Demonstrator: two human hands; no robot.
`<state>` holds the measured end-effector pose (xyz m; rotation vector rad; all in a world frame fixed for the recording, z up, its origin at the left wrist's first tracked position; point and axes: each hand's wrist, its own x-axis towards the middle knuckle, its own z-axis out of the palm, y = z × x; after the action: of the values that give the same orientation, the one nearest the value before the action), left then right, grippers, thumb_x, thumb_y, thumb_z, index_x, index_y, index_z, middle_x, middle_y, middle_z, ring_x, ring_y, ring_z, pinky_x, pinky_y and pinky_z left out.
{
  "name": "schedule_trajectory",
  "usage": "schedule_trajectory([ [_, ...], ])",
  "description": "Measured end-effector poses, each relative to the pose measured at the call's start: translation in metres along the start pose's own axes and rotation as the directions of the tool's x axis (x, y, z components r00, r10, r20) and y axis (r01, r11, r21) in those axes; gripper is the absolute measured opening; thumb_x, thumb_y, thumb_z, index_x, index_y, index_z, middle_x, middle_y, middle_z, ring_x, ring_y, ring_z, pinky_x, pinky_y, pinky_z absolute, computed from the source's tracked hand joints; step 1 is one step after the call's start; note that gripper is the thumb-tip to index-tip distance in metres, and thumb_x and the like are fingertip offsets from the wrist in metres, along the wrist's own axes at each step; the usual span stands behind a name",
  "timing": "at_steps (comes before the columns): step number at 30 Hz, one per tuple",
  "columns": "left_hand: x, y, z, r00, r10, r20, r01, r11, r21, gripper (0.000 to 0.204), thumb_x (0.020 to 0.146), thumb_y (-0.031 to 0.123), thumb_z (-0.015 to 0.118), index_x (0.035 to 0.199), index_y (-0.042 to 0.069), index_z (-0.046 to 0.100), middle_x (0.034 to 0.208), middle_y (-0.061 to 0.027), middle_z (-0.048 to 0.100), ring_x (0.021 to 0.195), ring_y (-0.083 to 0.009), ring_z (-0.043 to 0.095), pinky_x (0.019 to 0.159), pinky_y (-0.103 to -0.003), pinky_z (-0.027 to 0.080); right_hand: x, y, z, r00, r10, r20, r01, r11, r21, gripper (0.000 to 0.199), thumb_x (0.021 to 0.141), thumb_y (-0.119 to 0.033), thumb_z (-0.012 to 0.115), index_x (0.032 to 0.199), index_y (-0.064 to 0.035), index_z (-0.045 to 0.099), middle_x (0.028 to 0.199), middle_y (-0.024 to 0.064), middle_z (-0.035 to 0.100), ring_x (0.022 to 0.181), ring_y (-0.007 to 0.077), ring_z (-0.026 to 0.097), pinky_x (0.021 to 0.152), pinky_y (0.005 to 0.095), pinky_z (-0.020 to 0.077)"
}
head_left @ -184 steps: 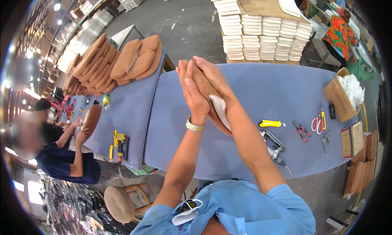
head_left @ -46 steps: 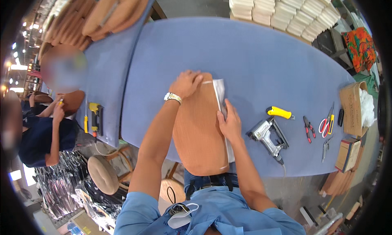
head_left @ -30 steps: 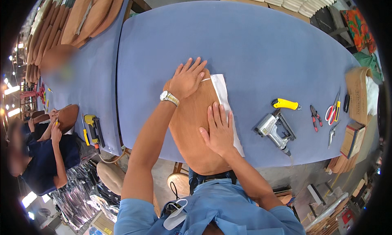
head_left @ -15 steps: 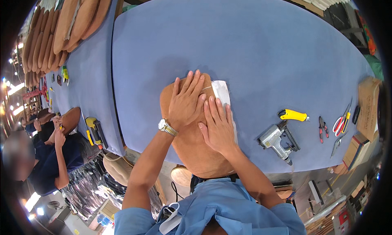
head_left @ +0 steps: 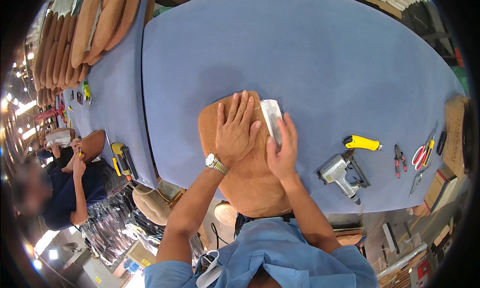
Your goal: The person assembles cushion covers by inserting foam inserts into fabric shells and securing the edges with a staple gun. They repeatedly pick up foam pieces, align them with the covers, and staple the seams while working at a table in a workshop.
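Observation:
A brown fabric-covered cushion panel (head_left: 250,173) lies on the blue table directly before me, its near end at my waist. My left hand (head_left: 237,133), with a watch on its wrist, lies flat on the panel's far part, fingers outstretched. A white strip of material (head_left: 271,115) shows along the panel's far right edge. My right hand (head_left: 284,150) is turned on its side at this strip, thumb and fingers apart, with the strip's lower part between them. Whether the fingertips press on it is hard to tell.
On the blue table (head_left: 300,48) to the right are a yellow-handled tool (head_left: 361,142), a staple gun (head_left: 342,174), pliers (head_left: 400,160) and scissors (head_left: 419,155). A cardboard box (head_left: 454,138) stands at the right edge. Brown panels (head_left: 102,28) are stacked far left; a co-worker (head_left: 75,193) works at left.
My right hand has lifted off the panel's top and moved right to the white strip, turning onto its side. My left hand stays flat on the panel. The whole view has shifted slightly.

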<state>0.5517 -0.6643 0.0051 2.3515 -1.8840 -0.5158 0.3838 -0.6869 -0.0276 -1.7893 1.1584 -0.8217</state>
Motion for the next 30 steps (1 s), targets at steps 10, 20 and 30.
schedule_trajectory([
  [10, -0.206, 0.034, 0.053, 0.421, -0.899, -0.121, 0.678, 0.4, -0.617, 0.072, 0.103, 0.038, 0.061, 0.157, -0.001, 0.035, 0.158, -0.0255, 0.043, 0.149, -0.0436, 0.035, 0.12, -0.05, 0.03, 0.174, 0.001, 0.025, 0.744, 0.016, 0.668, 0.055, 0.995, -0.084, 0.039, 0.106, -0.038, 0.05, 0.124, -0.01, 0.071, 0.12, 0.015, 0.071, 0.106, 0.0348, 0.068, 0.096, 0.0445, 0.052],
  [20, -0.262, 0.027, 0.084, 0.579, -0.815, 0.019, 0.499, 0.336, -0.799, 0.062, 0.112, 0.047, 0.033, 0.154, 0.002, 0.045, 0.151, -0.0244, 0.054, 0.139, -0.0395, 0.052, 0.115, -0.044, 0.04, 0.171, -0.014, -0.001, 0.701, 0.066, 0.71, -0.124, 0.992, 0.031, 0.044, 0.107, -0.043, 0.05, 0.13, -0.0112, 0.07, 0.124, 0.0099, 0.073, 0.118, 0.025, 0.065, 0.102, 0.0384, 0.0485],
  [30, -0.302, -0.061, 0.049, 0.791, -0.217, 0.572, 0.606, 0.402, -0.686, 0.054, 0.106, 0.044, 0.056, 0.133, -0.002, 0.067, 0.125, -0.0178, 0.072, 0.116, -0.0239, 0.066, 0.103, -0.039, 0.05, 0.028, -0.076, -0.151, 0.761, 0.095, 0.642, -0.18, 0.981, 0.068, 0.044, 0.101, -0.03, 0.069, 0.137, -0.0054, 0.062, 0.087, 0.0031, 0.067, 0.074, 0.0109, 0.06, 0.066, 0.0316, 0.0515],
])
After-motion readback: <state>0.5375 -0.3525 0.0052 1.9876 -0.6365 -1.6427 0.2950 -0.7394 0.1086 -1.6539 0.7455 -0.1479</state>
